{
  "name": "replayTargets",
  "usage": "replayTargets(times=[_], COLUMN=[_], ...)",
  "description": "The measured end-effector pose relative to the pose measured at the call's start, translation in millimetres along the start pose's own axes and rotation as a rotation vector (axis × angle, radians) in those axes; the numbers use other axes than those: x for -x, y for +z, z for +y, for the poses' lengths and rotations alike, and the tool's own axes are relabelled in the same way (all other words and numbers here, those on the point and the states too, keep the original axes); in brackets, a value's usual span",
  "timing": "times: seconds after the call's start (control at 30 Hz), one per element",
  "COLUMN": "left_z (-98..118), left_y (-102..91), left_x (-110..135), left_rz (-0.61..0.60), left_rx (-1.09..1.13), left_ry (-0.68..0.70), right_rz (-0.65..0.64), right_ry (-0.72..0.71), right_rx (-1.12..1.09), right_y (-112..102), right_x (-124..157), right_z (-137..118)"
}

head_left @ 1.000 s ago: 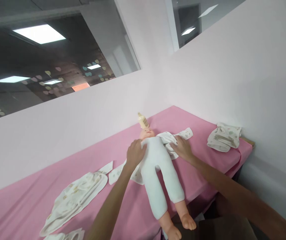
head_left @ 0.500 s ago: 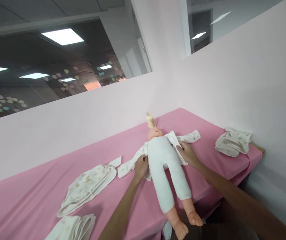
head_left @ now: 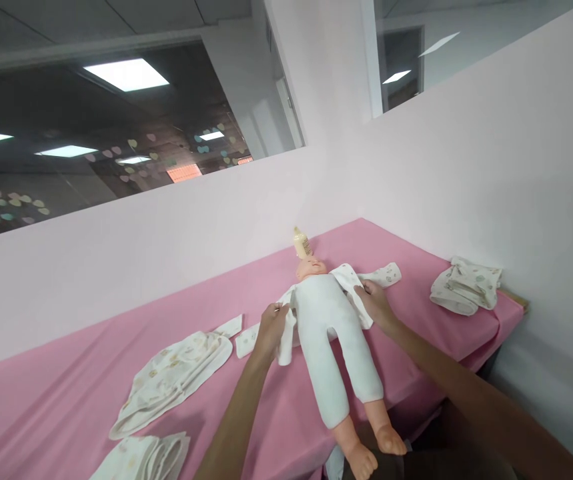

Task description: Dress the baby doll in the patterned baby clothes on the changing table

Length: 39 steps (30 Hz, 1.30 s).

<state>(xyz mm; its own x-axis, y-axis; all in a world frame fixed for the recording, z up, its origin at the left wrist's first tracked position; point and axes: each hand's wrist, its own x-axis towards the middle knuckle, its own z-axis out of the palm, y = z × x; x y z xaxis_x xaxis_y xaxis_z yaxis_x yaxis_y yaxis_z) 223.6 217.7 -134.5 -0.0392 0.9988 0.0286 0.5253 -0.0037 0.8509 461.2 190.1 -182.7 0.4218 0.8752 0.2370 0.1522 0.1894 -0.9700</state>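
A baby doll (head_left: 323, 313) with a white cloth body lies on its back, its head away from me and its feet over the near edge of the table. Spread open beneath it is a white printed baby shirt (head_left: 347, 275), sleeves out to both sides. My left hand (head_left: 271, 328) pinches the shirt's left front edge, lifted beside the doll's torso. On the other side, my right hand (head_left: 373, 300) is closed on the right front edge. The doll's arms are not visible.
A pink sheet (head_left: 206, 293) covers the table against two walls. Behind the doll's head a yellowish bottle (head_left: 301, 243) touches it or nearly so. Printed baby garments lie at left (head_left: 173, 373), near left (head_left: 141, 459) and far right (head_left: 466, 285).
My left hand has moved slightly left and up, drawing the shirt's left front edge outward from the doll. The right hand has barely shifted, still holding the other edge.
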Motion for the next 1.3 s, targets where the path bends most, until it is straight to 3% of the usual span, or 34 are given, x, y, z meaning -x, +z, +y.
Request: replayTargets(times=[0.1, 0.17, 0.27, 0.37, 0.47, 0.53, 0.6, 0.77, 0.83, 1.07, 1.3], left_z=[12, 22, 37, 46, 45, 43, 43, 50, 49, 21, 7], left_y=[8.9, 16.1, 17.1, 4.6, -5.8, -4.2, 4.3, 31.5, 37.2, 45.1, 52.9], left_x=[5, 11, 23, 26, 14, 1, -14, -45, -52, -59, -50], left_rz=[-0.009, -0.025, -0.264, -0.421, -0.322, -0.221, -0.162, -0.065, -0.042, 0.111, 0.221], left_rx=[0.085, -0.072, -0.427, -0.507, -0.33, -0.265, -0.317, -0.789, -0.857, -0.793, -0.59], left_ry=[0.062, 0.226, 0.445, 0.45, 0.302, 0.211, 0.175, 0.165, 0.167, 0.291, 0.286], right_rz=[-0.026, -0.161, -0.375, -0.342, -0.126, -0.064, -0.079, -0.114, -0.123, -0.076, -0.058], right_ry=[-0.112, -0.235, -0.343, -0.305, -0.208, -0.178, -0.185, -0.21, -0.203, -0.198, -0.238], right_rx=[0.067, 0.188, 0.396, 0.471, 0.5, 0.538, 0.59, 0.758, 0.807, 0.834, 0.659], right_y=[16, 28, 42, 45, 45, 49, 58, 88, 95, 93, 86], right_x=[0, 6, 15, 12, -2, -12, -20, -31, -35, -43, -42], right_z=[-17, -28, -38, -36, -29, -27, -29, -42, -43, -25, -12])
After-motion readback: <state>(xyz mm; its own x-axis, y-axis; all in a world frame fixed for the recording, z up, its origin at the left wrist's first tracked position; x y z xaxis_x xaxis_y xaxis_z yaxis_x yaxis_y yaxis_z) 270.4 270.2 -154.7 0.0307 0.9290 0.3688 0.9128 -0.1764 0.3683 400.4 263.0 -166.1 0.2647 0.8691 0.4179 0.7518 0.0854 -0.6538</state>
